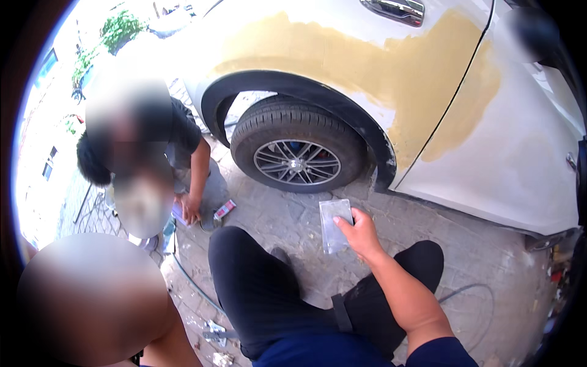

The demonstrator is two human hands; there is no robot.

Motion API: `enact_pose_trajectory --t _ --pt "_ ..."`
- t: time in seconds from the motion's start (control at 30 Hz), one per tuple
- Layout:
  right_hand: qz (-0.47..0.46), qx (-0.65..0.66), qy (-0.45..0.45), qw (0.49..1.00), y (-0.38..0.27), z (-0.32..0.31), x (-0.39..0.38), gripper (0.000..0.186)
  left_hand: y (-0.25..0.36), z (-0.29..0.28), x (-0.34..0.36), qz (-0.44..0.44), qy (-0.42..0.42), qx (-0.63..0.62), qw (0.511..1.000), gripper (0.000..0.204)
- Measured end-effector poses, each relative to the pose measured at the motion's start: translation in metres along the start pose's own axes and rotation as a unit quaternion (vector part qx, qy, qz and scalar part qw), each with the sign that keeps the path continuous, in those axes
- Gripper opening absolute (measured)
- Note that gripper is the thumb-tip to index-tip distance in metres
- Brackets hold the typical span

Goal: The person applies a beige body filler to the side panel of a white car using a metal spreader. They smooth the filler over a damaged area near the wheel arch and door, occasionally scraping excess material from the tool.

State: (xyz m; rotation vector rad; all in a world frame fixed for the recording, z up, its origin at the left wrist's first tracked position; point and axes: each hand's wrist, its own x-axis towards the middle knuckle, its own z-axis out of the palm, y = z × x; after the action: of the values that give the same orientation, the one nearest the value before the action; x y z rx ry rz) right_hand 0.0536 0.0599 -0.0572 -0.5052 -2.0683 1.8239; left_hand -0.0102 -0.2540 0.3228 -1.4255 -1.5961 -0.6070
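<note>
My right hand [362, 233] is closed on a flat, grey rectangular plate [333, 225], its thumb lying across the top face. The plate hangs above the paving between my knees and the car's rear wheel [298, 160]. My left hand does not show. At the lower left, a bare arm [177, 339] appears beside a blurred patch; I cannot tell whose it is. Beyond the wheel's near side rises a white car body [269, 30] with a broad tan patch of filler [342, 58] over the wheel arch and door edge.
Another person [189, 134] crouches at the left, a hand [189, 208] on a purplish item. A small red and white tube or box [224, 209] is near that person. A hose [195, 284] runs along the paving by my left leg. Litter [220, 333] lies lower left.
</note>
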Motion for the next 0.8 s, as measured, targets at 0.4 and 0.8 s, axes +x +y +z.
enact_pose_trajectory --t 0.4,0.8 --pt "-0.055 -0.187 0.064 0.979 0.017 -0.033 -0.042 0.04 0.031 -0.033 0.023 -0.026 0.022 0.019 0.999 0.083" --pt "0.02 -0.1 0.017 0.995 -0.023 -0.018 -0.022 0.032 0.016 -0.012 0.055 -0.028 0.088 0.035 0.995 0.084"
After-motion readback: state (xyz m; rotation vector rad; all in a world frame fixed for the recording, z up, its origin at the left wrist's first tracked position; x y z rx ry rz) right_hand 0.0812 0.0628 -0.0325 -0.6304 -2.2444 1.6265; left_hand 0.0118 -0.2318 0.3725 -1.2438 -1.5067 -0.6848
